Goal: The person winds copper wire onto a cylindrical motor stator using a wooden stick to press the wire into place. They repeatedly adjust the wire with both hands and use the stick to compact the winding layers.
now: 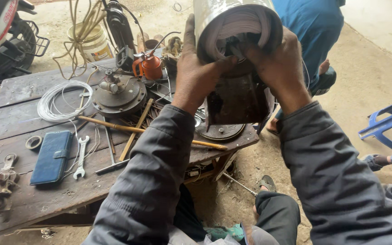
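Outdoors on a dusty concrete yard, a weathered wooden plank workbench [32, 199] is serving as a low work surface, and the person is sitting close against its corner, one sandalled foot [267, 183] resting on the ground below. Both grey-sleeved arms are reaching up and forward, lifting a shiny cylindrical metal motor housing on a rusty dark base [237, 54] clear of the bench, probably so that its open end is tilting toward the eyes. The left hand [196, 75] is wrapping around the left side with the thumb pressing in at the opening, while the right hand [277, 68] is clasping the right side, its fingers curling into the mouth where pale windings are showing; both are closed firmly on the housing, sharing its weight. Lying within easy reach on the planks are a blue leather phone wallet [51, 157], a small silver open-ended spanner [80, 158] and long thin wooden sticks [134, 130]. Farther back, a round rusty metal end plate [119, 96] is sitting beside a loose coil of white wire [62, 100], and an orange oil can with a long spout [149, 66] is standing upright behind. Beyond, another person in a blue shirt [314, 27] is bending near a blue plastic chair [389, 122]
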